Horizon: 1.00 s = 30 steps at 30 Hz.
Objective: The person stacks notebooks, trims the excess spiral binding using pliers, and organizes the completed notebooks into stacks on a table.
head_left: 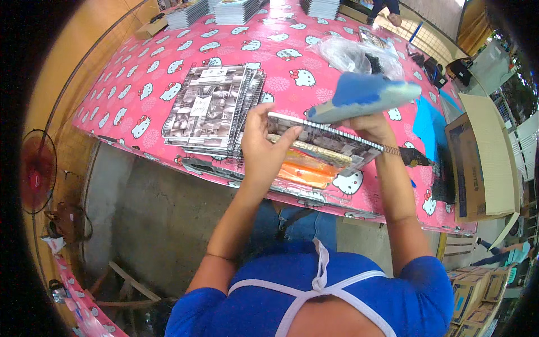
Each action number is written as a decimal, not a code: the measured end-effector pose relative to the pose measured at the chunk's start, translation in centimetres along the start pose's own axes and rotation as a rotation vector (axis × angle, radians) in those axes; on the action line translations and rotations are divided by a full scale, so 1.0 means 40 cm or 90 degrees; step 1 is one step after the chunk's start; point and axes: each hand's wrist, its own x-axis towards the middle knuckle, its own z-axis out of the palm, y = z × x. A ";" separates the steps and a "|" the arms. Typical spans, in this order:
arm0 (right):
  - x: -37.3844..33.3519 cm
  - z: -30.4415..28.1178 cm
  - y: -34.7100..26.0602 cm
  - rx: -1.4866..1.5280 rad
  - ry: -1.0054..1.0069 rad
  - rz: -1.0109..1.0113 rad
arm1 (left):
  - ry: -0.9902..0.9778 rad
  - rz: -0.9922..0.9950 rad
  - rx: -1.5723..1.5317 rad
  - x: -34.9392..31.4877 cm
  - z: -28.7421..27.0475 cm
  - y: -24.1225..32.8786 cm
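My left hand (264, 146) is closed on one end of a spiral-bound notebook (337, 143), thumb on the near side. The notebook is tilted up over the table, its coil edge on top and a black-and-white photo pattern on its cover. My right hand (370, 128) is closed at a blue-and-pale-grey tool (365, 95) whose narrow end lies at the coil. The tool is blurred, its exact kind unclear, and it hides part of my fingers. Beneath the notebook lies something orange in clear plastic (306, 168). To the left rests a stack of similar notebooks (205, 109).
A pink cartoon-print cloth covers the table (252, 45). Clear plastic bags (342, 53) lie beyond the tool. An open cardboard box (483, 163) stands at the right, near blue sheets (428, 129). Book stacks (236, 11) line the far edge, where another person (387, 11) stands.
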 end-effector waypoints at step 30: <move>-0.458 -0.186 0.106 -0.771 0.296 0.253 | 0.250 0.313 -0.086 0.130 -0.085 0.280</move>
